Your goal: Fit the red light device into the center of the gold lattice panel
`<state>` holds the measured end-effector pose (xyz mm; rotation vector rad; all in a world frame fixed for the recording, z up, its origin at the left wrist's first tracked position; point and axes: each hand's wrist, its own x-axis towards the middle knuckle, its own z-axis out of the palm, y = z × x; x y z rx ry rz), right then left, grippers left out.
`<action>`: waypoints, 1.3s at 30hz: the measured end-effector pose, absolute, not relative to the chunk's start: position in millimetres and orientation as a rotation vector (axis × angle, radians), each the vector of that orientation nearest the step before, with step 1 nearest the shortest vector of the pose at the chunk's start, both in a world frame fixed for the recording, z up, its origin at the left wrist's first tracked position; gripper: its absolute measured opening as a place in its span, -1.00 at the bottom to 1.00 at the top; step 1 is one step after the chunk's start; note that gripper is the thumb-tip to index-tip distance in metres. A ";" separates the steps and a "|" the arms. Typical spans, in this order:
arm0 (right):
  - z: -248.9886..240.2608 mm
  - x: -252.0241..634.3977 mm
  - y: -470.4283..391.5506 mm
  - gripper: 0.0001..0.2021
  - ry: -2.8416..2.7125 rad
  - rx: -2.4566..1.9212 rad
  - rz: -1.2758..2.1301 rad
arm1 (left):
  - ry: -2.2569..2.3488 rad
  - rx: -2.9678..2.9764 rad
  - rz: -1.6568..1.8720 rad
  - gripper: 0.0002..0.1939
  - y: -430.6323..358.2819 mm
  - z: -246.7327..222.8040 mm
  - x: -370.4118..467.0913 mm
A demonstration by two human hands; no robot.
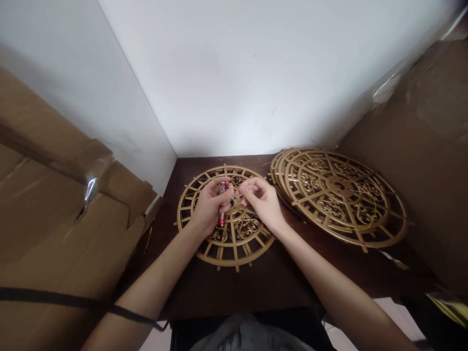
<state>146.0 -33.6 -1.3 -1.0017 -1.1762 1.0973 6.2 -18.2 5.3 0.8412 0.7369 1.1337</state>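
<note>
A gold round openwork frame (236, 251) with scrollwork lies on the dark table, below both hands. My left hand (213, 202) is closed around a slim red battery-like cylinder (222, 218), which stands nearly upright in the picture over the frame's centre-left. Just to its right, my right hand (258, 197) has its thumb and fingertips pinched together near the frame's hub. What those fingertips hold, if anything, is too small to make out. The two hands nearly meet.
Several similar gold frames (338, 185) are stacked at the right, with thin yellow wire on top. Cardboard (54, 229) stands on the left and more cardboard (413, 161) on the right. A white wall (234, 87) rises behind the dark table (237, 292). A black cord (47, 296) crosses the lower left.
</note>
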 end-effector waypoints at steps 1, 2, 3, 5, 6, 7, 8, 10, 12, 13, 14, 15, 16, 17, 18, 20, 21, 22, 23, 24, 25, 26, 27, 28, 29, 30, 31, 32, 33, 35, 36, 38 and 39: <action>-2.0 146.0 -33.3 -0.82 -1.190 -1.008 1.097 | 0.739 0.842 1.132 -0.67 -18.5 5.6 6.3; -2.7 145.9 -33.0 -0.82 -1.203 -1.017 1.096 | 0.741 0.843 1.129 -0.66 -18.7 6.0 6.2; -3.3 145.9 -32.7 -0.82 -1.215 -1.025 1.100 | 0.743 0.844 1.125 -0.66 -18.9 6.3 6.1; -3.9 145.8 -32.6 -0.82 -1.228 -1.032 1.110 | 0.742 0.846 1.115 -0.66 -19.1 6.8 5.7; -3.8 145.8 -32.6 -0.82 -1.227 -1.033 1.115 | 0.740 0.847 1.111 -0.66 -19.2 7.0 5.6; -3.6 145.9 -32.7 -0.82 -1.224 -1.034 1.118 | 0.739 0.848 1.109 -0.66 -19.2 7.2 5.5; -3.3 145.9 -32.8 -0.81 -1.220 -1.036 1.119 | 0.738 0.850 1.108 -0.66 -19.1 7.3 5.5; -2.4 146.1 -33.3 -0.79 -1.219 -1.039 1.125 | 0.739 0.851 1.111 -0.66 -18.9 7.4 5.7; -1.6 146.4 -33.8 -0.77 -1.216 -1.044 1.135 | 0.741 0.853 1.113 -0.66 -18.4 7.3 5.8; -1.4 146.5 -34.1 -0.75 -1.213 -1.049 1.140 | 0.742 0.854 1.114 -0.66 -18.2 7.2 5.9; -1.2 146.7 -34.3 -0.73 -1.209 -1.054 1.143 | 0.744 0.855 1.116 -0.66 -18.1 7.1 5.9; -1.1 146.9 -34.4 -0.71 -1.205 -1.060 1.146 | 0.746 0.856 1.117 -0.66 -18.0 7.1 5.8; -1.1 147.2 -34.6 -0.68 -1.204 -1.067 1.148 | 0.748 0.857 1.118 -0.66 -17.9 7.1 5.8; -1.2 147.4 -34.7 -0.66 -1.211 -1.075 1.147 | 0.749 0.857 1.121 -0.66 -18.0 7.1 5.8; -1.4 147.7 -34.8 -0.64 -1.224 -1.084 1.146 | 0.751 0.857 1.123 -0.66 -18.2 7.2 5.8; -1.9 148.0 -34.8 -0.59 -1.257 -1.105 1.139 | 0.753 0.858 1.126 -0.66 -18.6 7.6 5.9; -2.3 148.1 -34.8 -0.57 -1.265 -1.111 1.136 | 0.754 0.860 1.127 -0.66 -18.9 7.8 6.0; -2.8 148.0 -34.7 -0.56 -1.262 -1.106 1.135 | 0.755 0.861 1.126 -0.66 -19.1 7.9 6.1; -3.6 147.8 -34.4 -0.55 -1.248 -1.092 1.139 | 0.756 0.863 1.124 -0.66 -19.3 8.0 6.2; -4.5 147.6 -34.1 -0.55 -1.230 -1.073 1.147 | 0.756 0.865 1.123 -0.66 -19.4 8.0 6.2; -5.8 147.3 -33.5 -0.56 -1.215 -1.054 1.156 | 0.756 0.867 1.123 -0.66 -19.4 7.9 6.3; -7.2 147.1 -32.9 -0.57 -1.208 -1.041 1.164 | 0.756 0.869 1.123 -0.66 -19.4 7.7 6.3; -8.8 147.0 -32.2 -0.58 -1.214 -1.036 1.163 | 0.756 0.871 1.124 -0.66 -19.3 7.5 6.2; -10.4 146.9 -31.4 -0.61 -1.232 -1.040 1.152 | 0.755 0.871 1.125 -0.66 -19.1 7.4 6.2; -12.0 146.9 -30.6 -0.63 -1.256 -1.048 1.133 | 0.755 0.870 1.125 -0.66 -18.9 7.2 6.2; -13.4 146.9 -30.0 -0.66 -1.282 -1.057 1.110 | 0.755 0.867 1.124 -0.66 -18.8 7.2 6.2; -14.5 146.9 -29.5 -0.69 -1.306 -1.064 1.090 | 0.755 0.863 1.123 -0.66 -18.7 7.3 6.3; -15.0 147.0 -29.3 -0.72 -1.326 -1.068 1.072 | 0.756 0.858 1.123 -0.66 -18.7 7.4 6.3; -15.1 147.1 -29.3 -0.74 -1.338 -1.068 1.062 | 0.758 0.853 1.124 -0.66 -18.7 7.6 6.4; -13.7 147.3 -29.9 -0.76 -1.349 -1.067 1.052 | 0.763 0.844 1.127 -0.65 -18.9 8.1 6.5; -12.4 147.4 -30.4 -0.77 -1.349 -1.069 1.048 | 0.765 0.840 1.128 -0.65 -19.0 8.3 6.6; -9.5 147.6 -31.4 -0.78 -1.357 -1.085 1.034 | 0.764 0.838 1.126 -0.65 -19.3 8.5 6.6; -8.1 147.6 -31.8 -0.78 -1.367 -1.097 1.020 | 0.760 0.839 1.126 -0.65 -19.4 8.5 6.6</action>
